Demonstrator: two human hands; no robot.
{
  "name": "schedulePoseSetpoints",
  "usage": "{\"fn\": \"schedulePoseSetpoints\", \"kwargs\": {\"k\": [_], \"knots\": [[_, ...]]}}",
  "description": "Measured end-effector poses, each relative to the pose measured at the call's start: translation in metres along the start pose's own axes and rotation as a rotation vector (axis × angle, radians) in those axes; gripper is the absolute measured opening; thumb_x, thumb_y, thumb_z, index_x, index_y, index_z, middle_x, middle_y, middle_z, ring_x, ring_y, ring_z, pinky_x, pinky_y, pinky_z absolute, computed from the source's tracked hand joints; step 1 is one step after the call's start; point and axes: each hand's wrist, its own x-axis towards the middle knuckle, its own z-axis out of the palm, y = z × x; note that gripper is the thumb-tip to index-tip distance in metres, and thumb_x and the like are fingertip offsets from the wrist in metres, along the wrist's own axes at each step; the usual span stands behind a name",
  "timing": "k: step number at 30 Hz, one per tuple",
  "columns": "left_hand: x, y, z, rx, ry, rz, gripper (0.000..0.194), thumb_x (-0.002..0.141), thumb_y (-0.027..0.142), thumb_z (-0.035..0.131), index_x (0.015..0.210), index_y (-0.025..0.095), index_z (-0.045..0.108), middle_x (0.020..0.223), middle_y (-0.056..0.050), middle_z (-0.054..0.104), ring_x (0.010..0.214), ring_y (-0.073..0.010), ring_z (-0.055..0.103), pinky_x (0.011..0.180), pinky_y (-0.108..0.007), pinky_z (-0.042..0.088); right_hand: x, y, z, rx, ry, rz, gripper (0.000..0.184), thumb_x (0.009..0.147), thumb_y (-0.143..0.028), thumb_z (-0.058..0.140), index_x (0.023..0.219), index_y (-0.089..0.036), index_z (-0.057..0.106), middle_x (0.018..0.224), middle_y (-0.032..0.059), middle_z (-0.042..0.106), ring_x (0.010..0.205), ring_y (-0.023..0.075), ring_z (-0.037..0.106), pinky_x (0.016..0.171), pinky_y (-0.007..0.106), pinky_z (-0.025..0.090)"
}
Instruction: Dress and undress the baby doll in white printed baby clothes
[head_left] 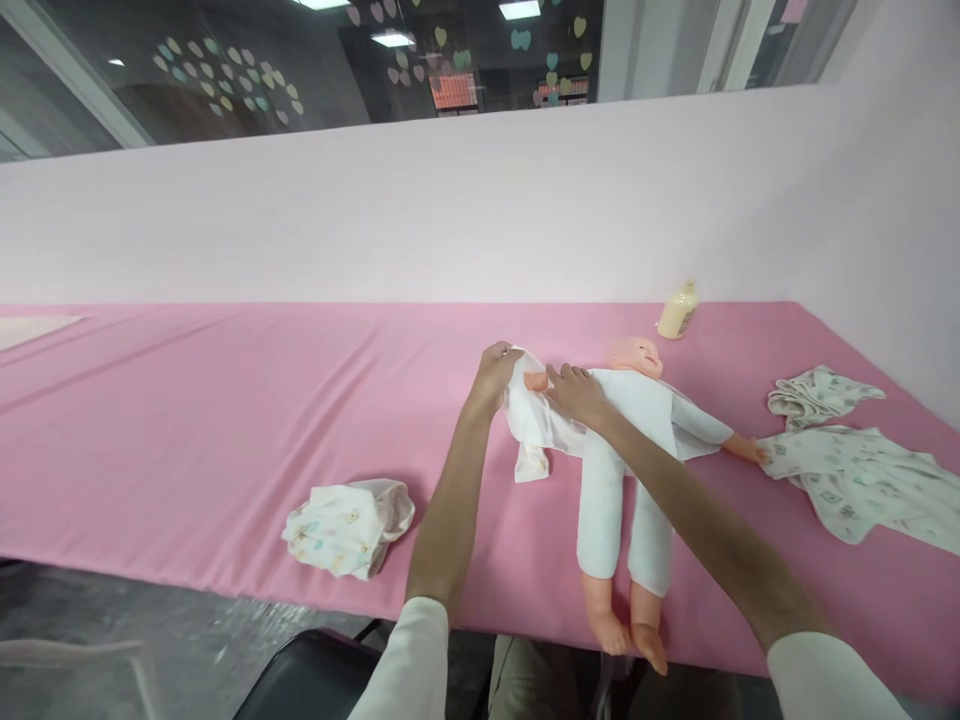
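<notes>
A baby doll lies on its back on the pink-covered table, its feet toward me at the front edge. It wears white trousers and a white top. My left hand is closed on the edge of the white top, beyond the doll's hand. Over the doll's arm on that same side lies my right hand, its fingers bent around the arm and the cloth. A loose part of the top hangs down below both hands. The doll's other arm stretches to the right.
A folded patterned cloth lies at the front left. Two more printed cloths, one bunched and one spread, lie on the right. A pale yellow pump bottle stands by the back wall. A black chair is below the front edge.
</notes>
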Motion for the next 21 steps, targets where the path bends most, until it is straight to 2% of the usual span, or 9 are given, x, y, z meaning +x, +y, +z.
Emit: {"fn": "schedulePoseSetpoints", "kwargs": {"k": [4,7,9,12,14,16,19,21], "knots": [[-0.008,0.01,0.009,-0.029,-0.003,0.033,0.014,0.074,0.026,0.06,0.07,0.018,0.049,0.057,0.005,0.043,0.05,-0.0082,0.042,0.048,-0.02,0.033,0.0,0.001,0.002,-0.004,0.0,-0.052,0.045,0.099,-0.015,0.035,0.142,-0.006,0.043,0.129,0.0236,0.055,0.119,0.0299,0.053,0.103,0.041,0.036],[-0.01,0.007,0.02,0.005,-0.076,0.06,0.013,0.076,0.027,0.06,0.074,0.017,0.052,0.06,0.005,0.045,0.052,-0.0083,0.044,0.049,-0.02,0.034,0.0,0.0,0.004,0.029,-0.006,-0.056,0.042,0.092,-0.006,0.04,0.133,-0.004,0.05,0.126,0.0234,0.056,0.116,0.0292,0.054,0.101,0.039,0.039],[-0.01,0.002,0.028,0.043,-0.147,0.068,0.014,0.078,0.029,0.06,0.075,0.017,0.052,0.062,0.005,0.045,0.053,-0.0077,0.043,0.05,-0.02,0.033,0.002,0.002,0.004,0.068,-0.003,-0.058,0.038,0.09,-0.006,0.045,0.126,-0.007,0.055,0.123,0.0207,0.059,0.112,0.0273,0.056,0.097,0.036,0.042],[-0.01,-0.002,0.037,0.103,-0.243,0.079,0.016,0.08,0.03,0.059,0.075,0.017,0.051,0.064,0.005,0.045,0.055,-0.0068,0.041,0.051,-0.019,0.032,0.008,0.006,0.001,0.148,0.02,-0.043,0.03,0.094,-0.012,0.043,0.12,-0.015,0.058,0.12,0.0128,0.062,0.105,0.0209,0.059,0.087,0.028,0.046],[-0.012,-0.002,0.038,0.131,-0.312,0.082,0.015,0.081,0.029,0.059,0.077,0.016,0.053,0.068,0.003,0.05,0.058,-0.0075,0.045,0.054,-0.019,0.035,0.012,0.011,-0.003,0.18,0.052,0.011,0.03,0.097,-0.014,0.036,0.119,-0.017,0.057,0.118,0.011,0.064,0.101,0.0197,0.061,0.083,0.027,0.046],[-0.015,0.001,0.036,0.166,-0.381,0.068,0.014,0.08,0.028,0.06,0.084,0.016,0.056,0.074,0.001,0.056,0.064,-0.0092,0.051,0.057,-0.02,0.039,0.015,0.015,-0.006,0.18,0.092,0.091,0.033,0.097,-0.013,0.032,0.117,-0.015,0.058,0.115,0.0138,0.065,0.104,0.0237,0.06,0.086,0.032,0.045],[-0.021,0.005,0.031,0.252,-0.462,0.012,0.022,0.078,0.026,0.061,0.097,0.016,0.06,0.086,-0.003,0.063,0.071,-0.0127,0.058,0.059,-0.022,0.044,0.015,0.021,-0.009,0.109,0.152,0.216,0.031,0.093,-0.012,0.037,0.111,-0.012,0.062,0.113,0.0192,0.065,0.111,0.0315,0.056,0.095,0.042,0.041],[-0.025,0.006,0.029,0.31,-0.522,-0.024,0.027,0.077,0.025,0.061,0.103,0.018,0.059,0.093,-0.004,0.065,0.077,-0.0152,0.062,0.061,-0.023,0.046,0.013,0.024,-0.01,0.033,0.164,0.273,0.029,0.089,-0.011,0.045,0.111,-0.011,0.064,0.112,0.0207,0.065,0.111,0.0328,0.056,0.097,0.044,0.039]]}}
